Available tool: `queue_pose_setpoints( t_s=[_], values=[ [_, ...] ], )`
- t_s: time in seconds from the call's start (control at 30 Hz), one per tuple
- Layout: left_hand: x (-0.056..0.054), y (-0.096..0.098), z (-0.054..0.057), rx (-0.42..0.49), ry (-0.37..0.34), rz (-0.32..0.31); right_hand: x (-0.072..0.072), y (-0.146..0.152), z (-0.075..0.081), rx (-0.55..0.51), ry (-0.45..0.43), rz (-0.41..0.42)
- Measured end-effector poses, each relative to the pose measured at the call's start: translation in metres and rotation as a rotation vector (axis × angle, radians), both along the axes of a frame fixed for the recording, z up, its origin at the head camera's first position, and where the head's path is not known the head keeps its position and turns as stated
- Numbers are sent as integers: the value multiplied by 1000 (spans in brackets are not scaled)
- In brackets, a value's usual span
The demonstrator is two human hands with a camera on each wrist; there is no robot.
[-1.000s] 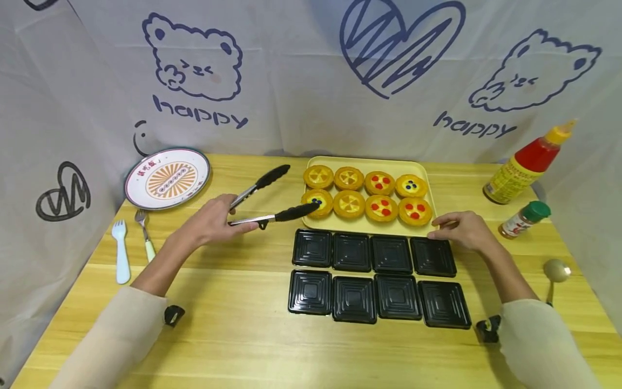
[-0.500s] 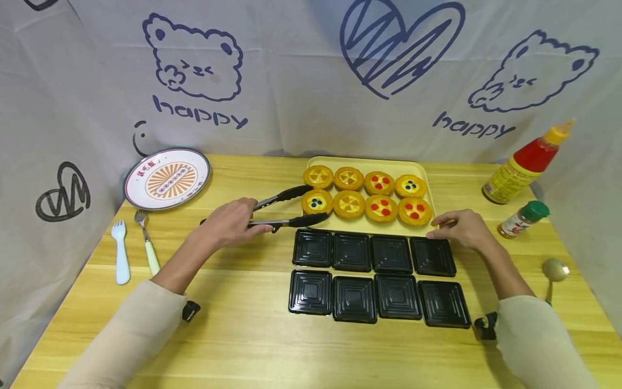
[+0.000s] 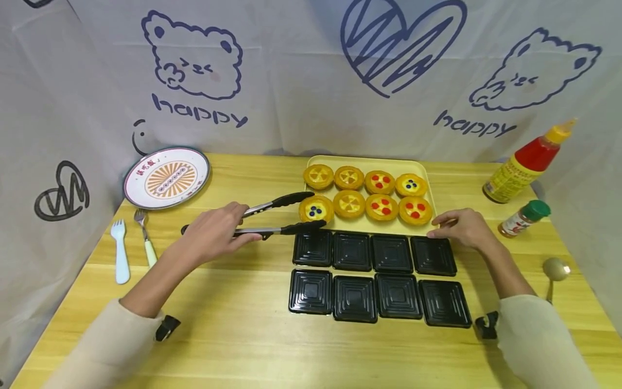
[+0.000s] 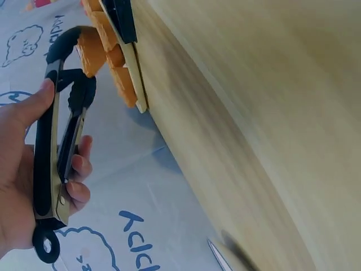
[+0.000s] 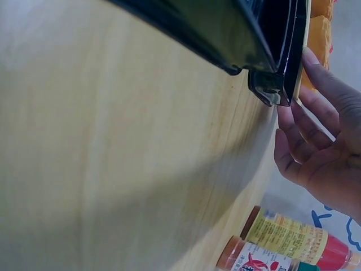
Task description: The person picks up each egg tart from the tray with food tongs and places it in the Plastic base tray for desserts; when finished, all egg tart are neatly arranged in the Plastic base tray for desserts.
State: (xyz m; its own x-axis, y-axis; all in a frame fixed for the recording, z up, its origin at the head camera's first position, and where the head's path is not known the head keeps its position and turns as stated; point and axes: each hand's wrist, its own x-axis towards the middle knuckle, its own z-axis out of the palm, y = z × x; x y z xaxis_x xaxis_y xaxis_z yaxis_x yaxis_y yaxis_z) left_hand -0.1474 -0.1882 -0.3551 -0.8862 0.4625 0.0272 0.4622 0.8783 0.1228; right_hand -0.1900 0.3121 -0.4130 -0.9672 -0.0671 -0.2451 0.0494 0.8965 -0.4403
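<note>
My left hand (image 3: 216, 229) grips black-tipped metal tongs (image 4: 48, 147). Their tips are around the egg tart with blue dots (image 3: 316, 209) at the near left corner of the yellow tray (image 3: 369, 160). In the left wrist view this tart (image 4: 90, 51) sits between the tong tips, standing out from the row of other tarts. My right hand (image 3: 461, 229) pinches the tray's near right corner with thumb and fingers. Several tarts with orange wedges (image 3: 349, 204) or red dots (image 3: 381, 207) lie in the tray.
Two rows of square black plastic boxes (image 3: 353, 299) stand in front of the tray. At left are a plate (image 3: 167, 178), a blue fork (image 3: 120, 251) and a green-handled fork (image 3: 149, 251). A sauce bottle (image 3: 522, 165), a spice jar (image 3: 524, 220) and a spoon (image 3: 554, 273) are at right.
The tongs moved right onto the blue-dotted tart and narrowed around it. That tart has shifted slightly toward me, away from its neighbours. My right hand stays at the tray corner.
</note>
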Motion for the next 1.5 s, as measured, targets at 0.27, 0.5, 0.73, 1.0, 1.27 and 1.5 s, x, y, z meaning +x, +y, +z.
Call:
queue_pose_setpoints(
  t_s=[0.27, 0.5, 0.73, 1.0, 1.27, 1.5],
  values=[
    [24, -12, -8, 3, 63, -110, 0, 0, 2, 10, 9, 6],
    [31, -16, -18, 12, 50, -112, 0, 0, 2, 6, 8, 7],
    [26, -14, -8, 32, -45, -99, 0, 2, 3, 7, 11, 12],
    [1, 4, 4, 16, -77, -94, -1, 3, 1, 5, 12, 17],
    [-34, 48, 1, -6, -98, -63, -1, 2, 0, -4, 3, 11],
    [-53, 72, -4, -63, -95, -46, -1, 2, 0, 0, 7, 8]
  ],
)
